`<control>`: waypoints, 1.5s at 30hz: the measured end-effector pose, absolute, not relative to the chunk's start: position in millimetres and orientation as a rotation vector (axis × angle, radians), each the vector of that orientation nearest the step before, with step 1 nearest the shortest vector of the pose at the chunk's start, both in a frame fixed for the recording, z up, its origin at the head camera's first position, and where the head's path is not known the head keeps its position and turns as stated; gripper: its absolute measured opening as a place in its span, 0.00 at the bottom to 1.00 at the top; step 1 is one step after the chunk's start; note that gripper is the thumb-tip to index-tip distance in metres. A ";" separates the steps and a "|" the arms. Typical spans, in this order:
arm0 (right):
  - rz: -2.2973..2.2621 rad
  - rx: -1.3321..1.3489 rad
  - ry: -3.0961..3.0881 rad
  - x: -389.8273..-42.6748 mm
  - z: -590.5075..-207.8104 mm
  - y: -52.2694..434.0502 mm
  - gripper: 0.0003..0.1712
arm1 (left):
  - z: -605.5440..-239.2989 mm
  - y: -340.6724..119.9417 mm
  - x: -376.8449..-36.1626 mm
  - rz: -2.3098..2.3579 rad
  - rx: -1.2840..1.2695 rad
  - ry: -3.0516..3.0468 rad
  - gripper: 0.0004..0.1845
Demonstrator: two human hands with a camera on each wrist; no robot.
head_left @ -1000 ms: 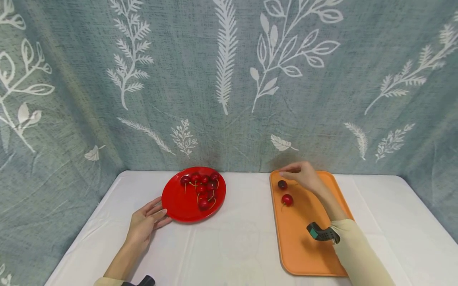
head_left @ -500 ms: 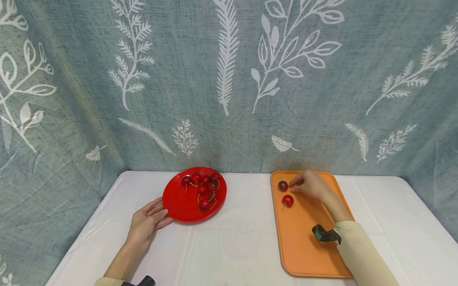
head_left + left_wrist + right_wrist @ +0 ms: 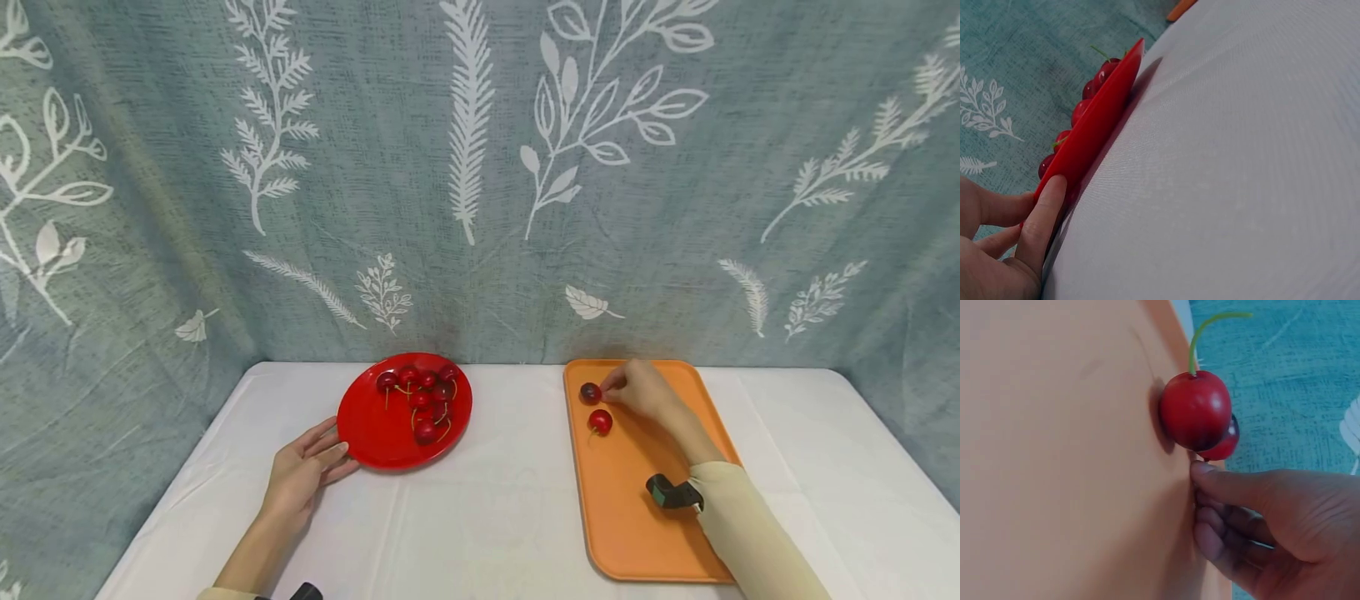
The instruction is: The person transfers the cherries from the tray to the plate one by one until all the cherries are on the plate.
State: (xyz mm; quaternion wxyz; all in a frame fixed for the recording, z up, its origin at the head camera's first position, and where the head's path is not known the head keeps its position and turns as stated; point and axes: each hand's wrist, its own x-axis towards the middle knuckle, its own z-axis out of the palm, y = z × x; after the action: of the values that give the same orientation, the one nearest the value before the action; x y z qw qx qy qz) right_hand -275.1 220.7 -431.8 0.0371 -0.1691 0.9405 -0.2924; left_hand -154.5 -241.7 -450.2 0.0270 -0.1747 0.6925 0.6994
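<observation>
Right hand (image 3: pixel 637 390) has its curled fingers touching the dark cherry (image 3: pixel 590 392) at the far-left of the orange tray (image 3: pixel 637 517), looks like mid-placing, while the flat left hand (image 3: pixel 300 475) steadies the red plate (image 3: pixel 367 437).

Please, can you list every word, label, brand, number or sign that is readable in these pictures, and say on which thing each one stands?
None: no view shows readable text.
The backdrop carries only white leaf prints.
The red plate, the orange tray, the cherries and the tablecloth are plain.
The wrist device shows no legible mark; it is too small to tell.
</observation>
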 end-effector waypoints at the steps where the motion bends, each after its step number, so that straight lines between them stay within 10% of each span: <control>1: -0.907 -0.519 2.896 -274.9 -432.7 220.8 0.04 | -450.3 -242.0 -154.5 2.159 -0.540 2.141 0.33; 45: -1.880 -0.095 2.255 -256.2 -401.9 92.0 0.11 | -448.7 -243.7 -150.8 2.126 -0.515 2.161 0.33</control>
State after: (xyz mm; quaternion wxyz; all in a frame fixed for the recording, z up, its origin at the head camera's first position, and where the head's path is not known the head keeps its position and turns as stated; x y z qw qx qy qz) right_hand -256.2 92.0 -401.9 0.1020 -0.0321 0.7637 -0.6366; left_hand -150.8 -243.7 -448.7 0.0336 -0.1675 0.7024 0.6910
